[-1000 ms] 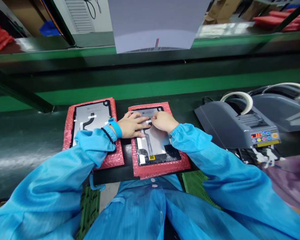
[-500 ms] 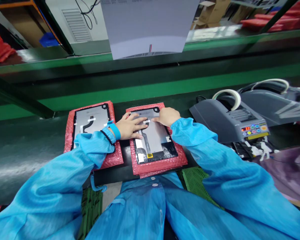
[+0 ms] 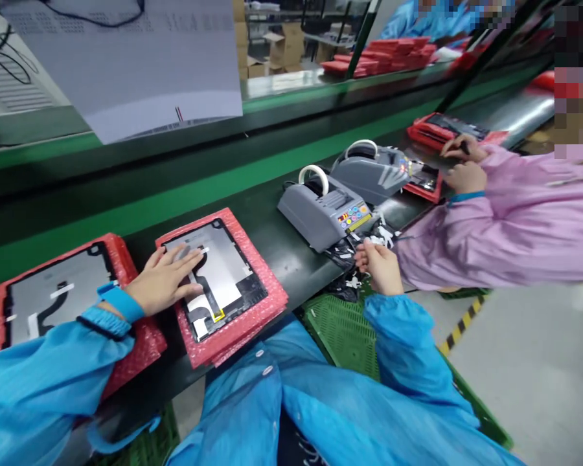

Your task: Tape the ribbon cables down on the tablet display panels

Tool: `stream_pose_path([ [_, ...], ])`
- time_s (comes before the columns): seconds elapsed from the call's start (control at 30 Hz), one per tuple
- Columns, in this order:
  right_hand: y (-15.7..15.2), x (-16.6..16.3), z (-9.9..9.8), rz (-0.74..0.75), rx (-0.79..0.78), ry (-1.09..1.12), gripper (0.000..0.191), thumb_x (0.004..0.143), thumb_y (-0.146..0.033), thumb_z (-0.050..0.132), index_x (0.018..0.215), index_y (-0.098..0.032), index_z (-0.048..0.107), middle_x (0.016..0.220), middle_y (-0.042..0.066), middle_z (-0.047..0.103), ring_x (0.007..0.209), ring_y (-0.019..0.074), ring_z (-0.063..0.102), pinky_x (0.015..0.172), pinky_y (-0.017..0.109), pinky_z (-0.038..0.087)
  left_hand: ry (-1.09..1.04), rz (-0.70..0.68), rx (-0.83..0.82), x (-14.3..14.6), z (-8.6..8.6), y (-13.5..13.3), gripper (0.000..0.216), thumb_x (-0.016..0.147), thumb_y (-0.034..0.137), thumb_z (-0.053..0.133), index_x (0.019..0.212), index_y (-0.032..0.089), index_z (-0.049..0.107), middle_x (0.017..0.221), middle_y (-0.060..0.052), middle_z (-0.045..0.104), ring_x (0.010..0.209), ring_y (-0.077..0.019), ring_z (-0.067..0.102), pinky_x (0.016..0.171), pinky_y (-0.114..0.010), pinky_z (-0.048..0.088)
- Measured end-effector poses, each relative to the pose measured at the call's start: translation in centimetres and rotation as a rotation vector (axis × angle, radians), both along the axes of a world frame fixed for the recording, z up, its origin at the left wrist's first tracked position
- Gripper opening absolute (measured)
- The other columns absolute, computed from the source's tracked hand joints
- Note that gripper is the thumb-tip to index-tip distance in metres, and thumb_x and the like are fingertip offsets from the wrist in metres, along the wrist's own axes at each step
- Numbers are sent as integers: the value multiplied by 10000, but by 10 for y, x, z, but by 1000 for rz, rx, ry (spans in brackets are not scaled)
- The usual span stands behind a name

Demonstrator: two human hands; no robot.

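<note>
My left hand [image 3: 162, 281] lies with fingers spread on the upper left part of a tablet screen panel [image 3: 223, 265], its silvery back facing up. A dark flex cable and a small yellow-edged piece show on the panel, which rests on red bubble-wrap pouches [image 3: 272, 301]. Off to the right, my right hand [image 3: 381, 266] is in the air in front of a grey tape dispenser [image 3: 315, 210], close to white tape scraps [image 3: 381, 234]. Its fingers are curled together; whatever they hold, if anything, cannot be made out. A second panel [image 3: 85, 278] on red bubble wrap lies left of my left wrist.
Another tape dispenser [image 3: 369, 171] stands behind the first. To the right, a co-worker's hands [image 3: 466, 168] in pink sleeves work over red-wrapped panels. Green plastic crates [image 3: 342, 330] sit below the bench edge. A white sheet [image 3: 150, 71] hangs above the bench.
My right hand has left the panel and moved right to the front of the tape dispenser. My left hand stays on the panel. The view has turned right.
</note>
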State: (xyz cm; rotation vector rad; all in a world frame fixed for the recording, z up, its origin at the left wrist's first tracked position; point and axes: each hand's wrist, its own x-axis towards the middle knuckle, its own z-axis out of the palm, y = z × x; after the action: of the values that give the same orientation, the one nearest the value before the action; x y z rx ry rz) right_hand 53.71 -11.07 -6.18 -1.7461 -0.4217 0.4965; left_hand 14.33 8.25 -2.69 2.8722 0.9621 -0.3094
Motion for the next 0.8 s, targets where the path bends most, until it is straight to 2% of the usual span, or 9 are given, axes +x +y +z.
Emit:
stream_pose_path([
  [0.1, 17, 5, -1, -5, 120, 70, 499, 526, -620, 719, 646, -173, 535, 543, -8, 561, 449, 77, 483, 363, 176, 320, -22, 52, 78, 2, 8, -10, 635, 872, 545, 414, 1409, 206, 419, 1439, -91, 449, 1411, -354, 222, 1117, -580, 162],
  [0.2, 21, 4, -4, -68, 218, -2, 443, 542, -560, 722, 643, -179, 520, 523, -35, 528, 457, 78, 488, 364, 174, 323, -77, 98, 242, 5, 24, -33, 596, 898, 534, 373, 1344, 160, 502, 1411, -144, 475, 1386, -384, 264, 1103, -599, 182],
  [0.3, 15, 6, -10, -105, 267, -65, 402, 603, -543, 678, 686, -185, 518, 568, -31, 552, 474, 84, 510, 376, 184, 352, -167, 51, 317, 15, 41, -62, 599, 909, 569, 319, 1326, 183, 510, 1410, -131, 476, 1371, -377, 294, 1091, -587, 236],
  [0.4, 11, 9, -14, -95, 294, 2, 421, 600, -538, 676, 767, -191, 504, 648, -21, 600, 496, 83, 539, 392, 182, 374, -274, -15, 290, 34, 49, -86, 566, 891, 568, 378, 1319, 221, 507, 1391, -114, 499, 1327, -367, 368, 1059, -565, 320],
  [0.6, 21, 11, -14, -119, 339, 76, 503, 552, -522, 735, 826, -213, 448, 665, -44, 609, 494, 82, 561, 377, 159, 351, -379, -48, 203, 70, 30, -97, 486, 898, 480, 435, 1266, 184, 549, 1306, -123, 566, 1267, -340, 429, 1031, -520, 392],
  [0.8, 29, 12, -18, -111, 339, 58, 538, 506, -459, 765, 830, -220, 407, 624, -54, 586, 511, 104, 565, 383, 172, 343, -441, -20, 116, 84, 17, -91, 473, 900, 466, 452, 1243, 156, 552, 1280, -123, 580, 1235, -323, 436, 1020, -509, 403],
])
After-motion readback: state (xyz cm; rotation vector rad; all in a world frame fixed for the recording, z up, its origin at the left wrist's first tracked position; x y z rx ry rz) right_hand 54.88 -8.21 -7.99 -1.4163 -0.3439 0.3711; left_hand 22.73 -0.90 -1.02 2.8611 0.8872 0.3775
